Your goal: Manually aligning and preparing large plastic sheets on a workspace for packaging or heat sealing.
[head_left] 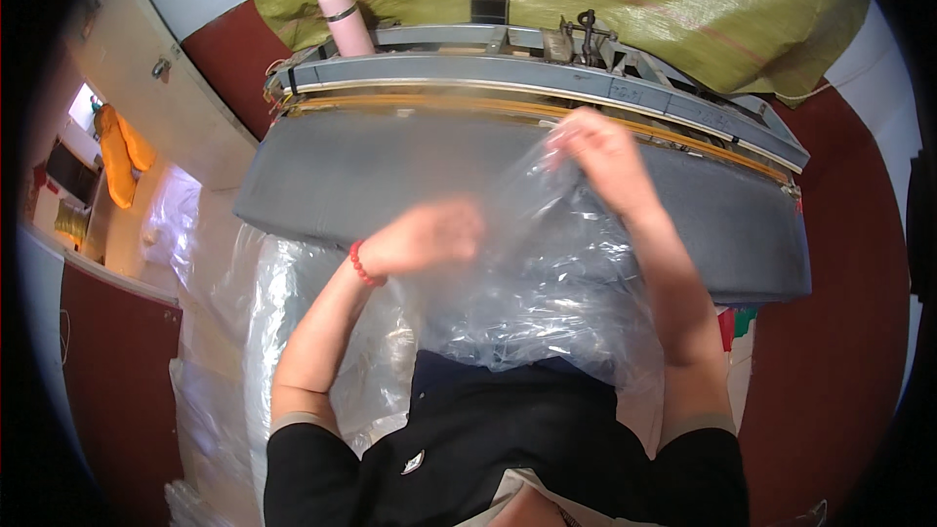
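Note:
A sheet of clear plastic film [576,263] hangs over the front of a dark grey padded bench [351,161] and down toward my lap. My right hand [597,151] is raised above the bench's back part, its fingers pinched on an upper edge of the film. Lower and to the left, my left hand [429,234] is smeared by motion near the film, so its fingers cannot be made out. A red bead bracelet [365,265] circles my left wrist.
Behind the bench runs a grey metal frame [410,68] with an orange-yellow strip and a black clamp-like fitting [587,39]. A pink flask [346,20] stands on its left end. Green woven sheeting [683,0] hangs behind. More clear plastic [283,303] lies to the left.

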